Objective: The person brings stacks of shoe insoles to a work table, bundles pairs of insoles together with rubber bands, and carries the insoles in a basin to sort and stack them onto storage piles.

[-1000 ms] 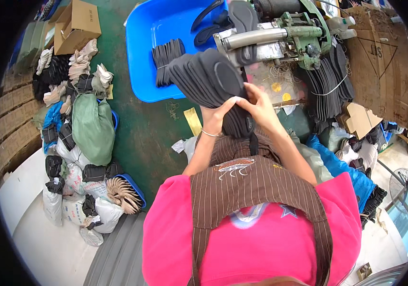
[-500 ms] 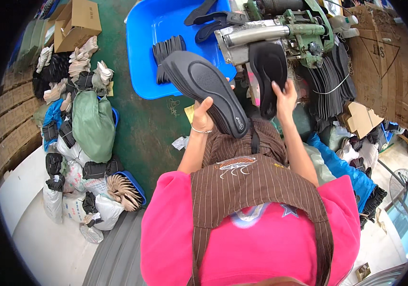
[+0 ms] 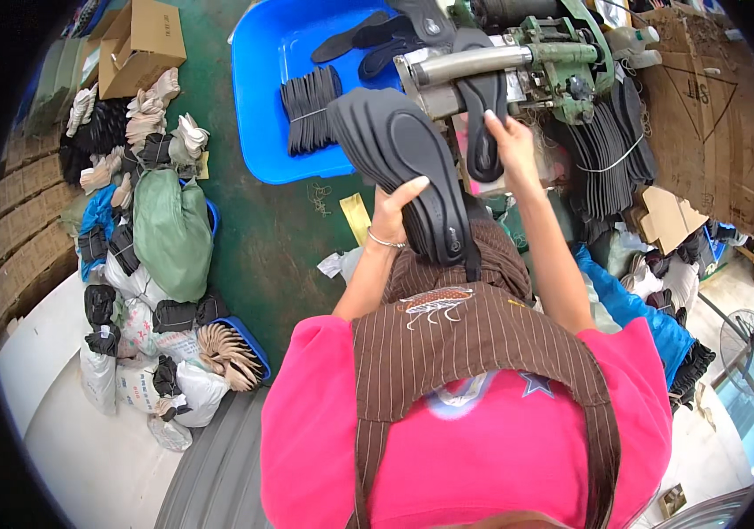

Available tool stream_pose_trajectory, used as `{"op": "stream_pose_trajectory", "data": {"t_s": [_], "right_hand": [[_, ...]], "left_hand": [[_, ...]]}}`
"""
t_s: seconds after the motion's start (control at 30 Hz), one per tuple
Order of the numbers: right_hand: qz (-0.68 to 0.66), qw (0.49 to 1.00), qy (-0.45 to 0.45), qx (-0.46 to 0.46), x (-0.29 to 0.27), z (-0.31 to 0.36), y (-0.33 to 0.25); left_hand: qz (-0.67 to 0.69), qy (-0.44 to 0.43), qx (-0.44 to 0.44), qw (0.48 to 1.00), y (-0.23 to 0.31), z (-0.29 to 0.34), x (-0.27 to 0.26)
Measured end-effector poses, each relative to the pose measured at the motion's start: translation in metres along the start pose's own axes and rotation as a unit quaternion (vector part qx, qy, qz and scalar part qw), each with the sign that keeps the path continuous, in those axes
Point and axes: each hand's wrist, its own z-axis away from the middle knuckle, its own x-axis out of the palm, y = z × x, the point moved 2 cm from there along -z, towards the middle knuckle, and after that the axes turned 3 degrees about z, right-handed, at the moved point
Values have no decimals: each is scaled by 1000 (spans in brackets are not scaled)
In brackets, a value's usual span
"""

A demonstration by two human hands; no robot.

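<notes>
A fanned stack of dark grey shoe insoles (image 3: 403, 154) is gripped in my left hand (image 3: 397, 212), thumb across the near side and the other fingers hidden underneath. My right hand (image 3: 514, 150) pinches the edge of a single black insole (image 3: 484, 132), its far end at the metal roller (image 3: 474, 64) of a green machine (image 3: 562, 66). Another insole (image 3: 425, 19) lies at the machine's far left side, over the basin's edge. Inside the blue basin (image 3: 258, 132) are a tied bundle of insoles (image 3: 311, 110) and several loose ones (image 3: 386, 44).
On the right a tied row of insoles (image 3: 601, 159) leans near a large cardboard sheet (image 3: 716, 115). Bags and insole bundles crowd the left, around a green sack (image 3: 172, 234) and an open carton (image 3: 141, 48). A standing fan (image 3: 747, 339) is at the far right.
My left hand's stack has shifted right and fanned out. My right hand has moved its insole up to the roller. An insole now shows on the machine's far left side.
</notes>
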Motion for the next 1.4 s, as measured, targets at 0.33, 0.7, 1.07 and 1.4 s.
{"op": "stream_pose_trajectory", "data": {"t_s": [0.33,0.7,1.07,1.4], "right_hand": [[49,991,127,-1,-53,-4,50],[15,993,110,27,-40,26,47],[9,995,93,41,-2,46,38],[59,994,-58,65,32,36,15]], "left_hand": [[39,-6,-11,999,3,-5,11],[44,-3,-18,999,2,-5,4],[-34,23,-1,999,-5,-8,-5],[-72,56,9,996,-14,-10,-9]]}}
